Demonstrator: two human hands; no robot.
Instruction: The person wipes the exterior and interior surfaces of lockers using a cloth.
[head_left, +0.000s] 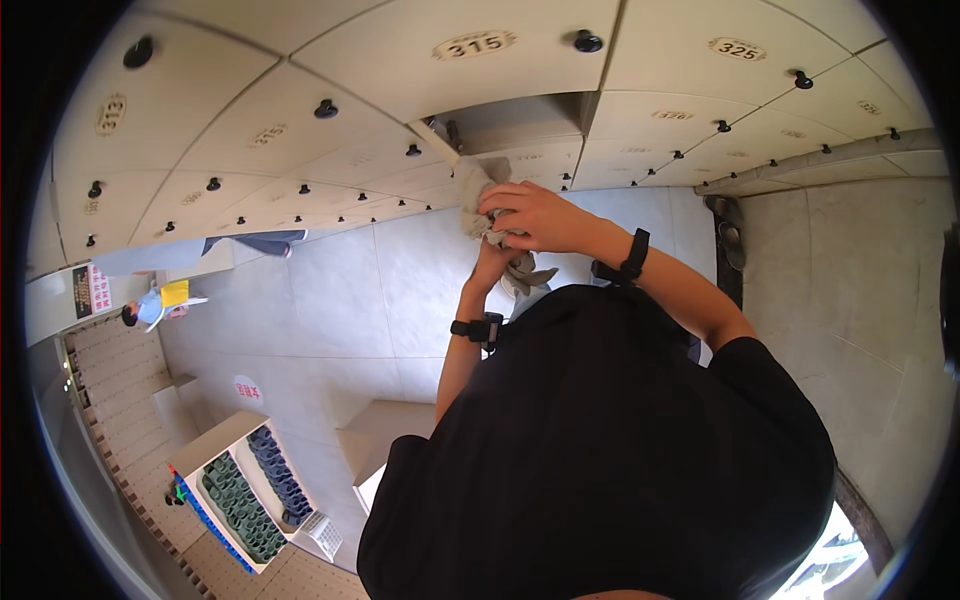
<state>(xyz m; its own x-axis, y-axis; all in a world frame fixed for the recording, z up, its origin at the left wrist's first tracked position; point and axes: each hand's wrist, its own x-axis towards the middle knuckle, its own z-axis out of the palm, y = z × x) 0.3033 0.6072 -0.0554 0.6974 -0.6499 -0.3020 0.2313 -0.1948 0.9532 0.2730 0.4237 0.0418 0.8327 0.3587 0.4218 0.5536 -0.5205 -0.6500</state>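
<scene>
A crumpled beige-grey cloth (472, 212) is bunched between my two hands, just in front of a wall of cream lockers. My right hand (535, 215) lies over it from the right, fingers curled into the folds. From below, my left hand (490, 263) grips the same cloth, its fingertips partly hidden by the bundle. A loose grey-beige end (527, 276) hangs down beside my left hand. Right beyond the cloth, one locker compartment (535, 115) stands open, its inside shadowed. Dark bands with small devices sit on both my wrists.
Closed locker doors (690, 60) with round black knobs surround the open one. At lower left stands a rack (215, 440) of green and dark blue slippers. A person in a yellow garment (172, 295) is far left. Dark shoes (730, 235) lie at right on the tiled floor (340, 290).
</scene>
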